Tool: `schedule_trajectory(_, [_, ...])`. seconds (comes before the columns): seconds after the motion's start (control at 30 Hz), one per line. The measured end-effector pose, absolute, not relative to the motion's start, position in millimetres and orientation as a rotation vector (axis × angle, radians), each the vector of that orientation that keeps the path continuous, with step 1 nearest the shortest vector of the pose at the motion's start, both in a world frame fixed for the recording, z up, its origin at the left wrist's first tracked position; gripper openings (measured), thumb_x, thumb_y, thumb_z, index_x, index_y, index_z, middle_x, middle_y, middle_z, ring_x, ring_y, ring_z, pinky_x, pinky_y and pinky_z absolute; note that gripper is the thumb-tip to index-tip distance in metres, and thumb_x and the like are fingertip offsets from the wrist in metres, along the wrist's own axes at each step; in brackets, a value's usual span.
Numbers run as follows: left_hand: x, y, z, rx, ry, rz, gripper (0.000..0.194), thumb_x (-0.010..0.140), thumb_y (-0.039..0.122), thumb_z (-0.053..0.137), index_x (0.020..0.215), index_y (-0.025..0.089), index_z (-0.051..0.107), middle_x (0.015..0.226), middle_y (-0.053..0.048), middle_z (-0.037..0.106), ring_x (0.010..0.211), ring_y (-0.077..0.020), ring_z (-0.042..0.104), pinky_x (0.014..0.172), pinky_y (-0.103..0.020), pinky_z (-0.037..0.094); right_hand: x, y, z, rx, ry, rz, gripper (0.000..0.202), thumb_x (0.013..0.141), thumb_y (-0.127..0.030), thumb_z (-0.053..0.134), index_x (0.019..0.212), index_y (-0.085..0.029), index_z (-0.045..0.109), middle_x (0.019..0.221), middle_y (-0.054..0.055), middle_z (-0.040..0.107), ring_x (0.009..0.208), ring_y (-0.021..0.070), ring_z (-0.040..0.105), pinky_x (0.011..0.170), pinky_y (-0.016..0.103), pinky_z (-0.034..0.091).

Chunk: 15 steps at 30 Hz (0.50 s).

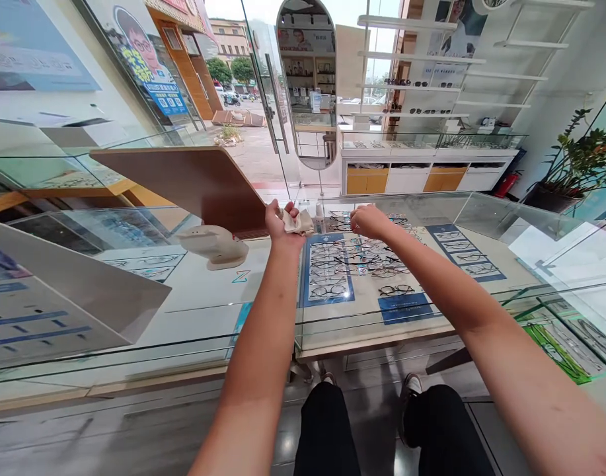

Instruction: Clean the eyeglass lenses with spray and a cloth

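My left hand (279,221) is closed round a crumpled cream cloth (299,223), held above the glass showcase. Beside the cloth stands a small clear bottle with a white top (319,217). My right hand (369,220) is stretched out over the showcase with its fingers curled in; whatever they hold, if anything, is hidden. Below both hands, rows of eyeglasses (365,248) lie in the showcase, some on a blue-edged display card (328,291). A single dark pair of glasses (396,289) lies near a blue card (406,309).
Left of my hands, a brown-backed panel (198,182) leans above a cream moulded object (213,244). A white angled display board (134,297) stands at the near left. An oval mirror (306,86), wall shelves (421,56) and a potted plant (575,165) are farther back.
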State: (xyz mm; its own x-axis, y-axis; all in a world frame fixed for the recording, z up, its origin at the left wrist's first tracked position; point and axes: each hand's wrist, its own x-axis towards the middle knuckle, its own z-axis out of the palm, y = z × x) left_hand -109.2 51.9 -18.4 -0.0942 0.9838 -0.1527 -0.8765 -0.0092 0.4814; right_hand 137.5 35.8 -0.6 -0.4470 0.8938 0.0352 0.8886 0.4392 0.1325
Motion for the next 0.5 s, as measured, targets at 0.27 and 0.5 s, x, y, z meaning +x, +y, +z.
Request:
schedule_trajectory(0.27, [-107, 48, -15, 0.189, 0.449, 1.612, 0.027, 0.103, 0.036, 0.069, 0.083, 0.024, 0.055, 0.067, 0.004, 0.063, 0.046, -0.0095, 0.053, 0.050, -0.022, 0.049, 134, 47, -11, 1.563, 2.600, 0.234, 0.019, 0.096, -0.021, 0.076, 0.106, -0.021, 0.092, 0.121, 0.016, 0.087, 0.120, 0.0318, 0.073, 0.103, 0.039, 0.050])
schedule_trajectory(0.5, [-112, 57, -23, 0.317, 0.529, 1.505, 0.040, 0.095, 0.054, 0.081, 0.082, 0.023, 0.060, 0.059, 0.006, 0.052, 0.046, -0.0116, 0.056, 0.047, -0.021, 0.048, 133, 50, -14, 1.593, 2.579, 0.251, 0.020, 0.097, -0.021, 0.074, 0.105, -0.020, 0.093, 0.115, 0.019, 0.088, 0.119, 0.0326, 0.075, 0.103, 0.039, 0.051])
